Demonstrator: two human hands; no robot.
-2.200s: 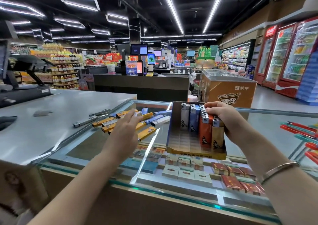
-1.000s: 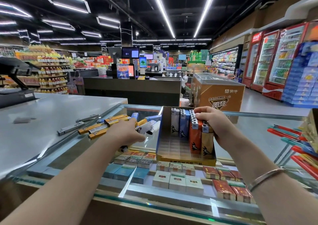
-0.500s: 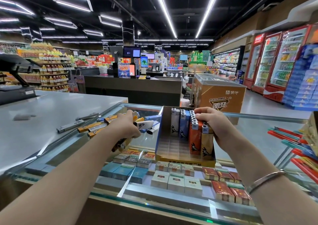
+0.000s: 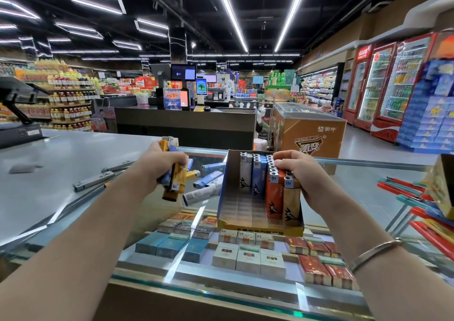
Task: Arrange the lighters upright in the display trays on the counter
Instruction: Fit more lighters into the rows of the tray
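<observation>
1. Head view: the left hand [image 4: 162, 163] grips a bundle of lighters [image 4: 175, 178], fingers curled round it, lifted above the glass counter [image 4: 368, 173].
2. Just right of that grip lie loose lighters [image 4: 208, 180] — beyond them, the display tray [image 4: 260, 230].
3. The right hand [image 4: 298, 171] curls over the upright lighters [image 4: 272, 188] in the tray's right side.

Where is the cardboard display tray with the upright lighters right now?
In the head view, the blue-sided cardboard display tray sits right of centre on the glass counter, under the right hand, with loose lighters lying at its left.
</observation>
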